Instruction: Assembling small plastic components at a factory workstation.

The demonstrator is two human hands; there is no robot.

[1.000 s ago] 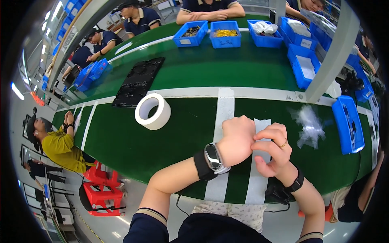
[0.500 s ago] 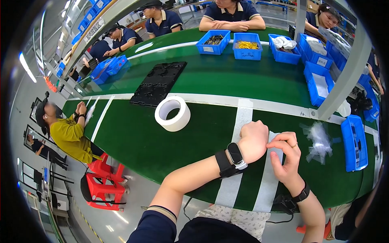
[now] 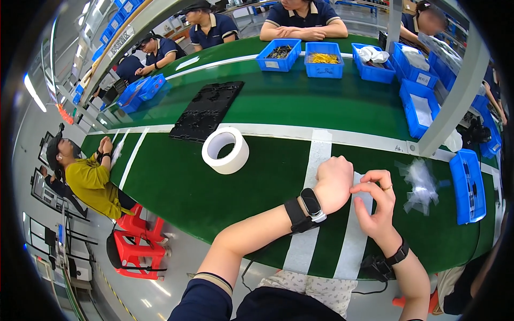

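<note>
My left hand [image 3: 334,184] is bent at the wrist over the green table [image 3: 176,176], knuckles up and fingers curled under. Whatever its fingers may hold is hidden. Beside it, my right hand [image 3: 377,206] has curved fingers spread from the thumb, with nothing visible between them. The right index fingertip touches or nearly touches the side of the left hand. Under the hands run pale tape strips [image 3: 353,251] stuck to the tabletop. A large white tape roll [image 3: 239,155] lies to the left of my hands.
A black moulded tray [image 3: 206,109] lies beyond the tape roll. To the right are a crumpled clear film bundle [image 3: 420,187] and a blue bin [image 3: 467,187]. More blue bins, one with yellow parts [image 3: 324,58], stand at the back. A metal post [image 3: 455,91] rises at right. Co-workers sit around.
The view has shifted very slightly. My hands keep almost the same pose. At far left, a person in the background has moved.
</note>
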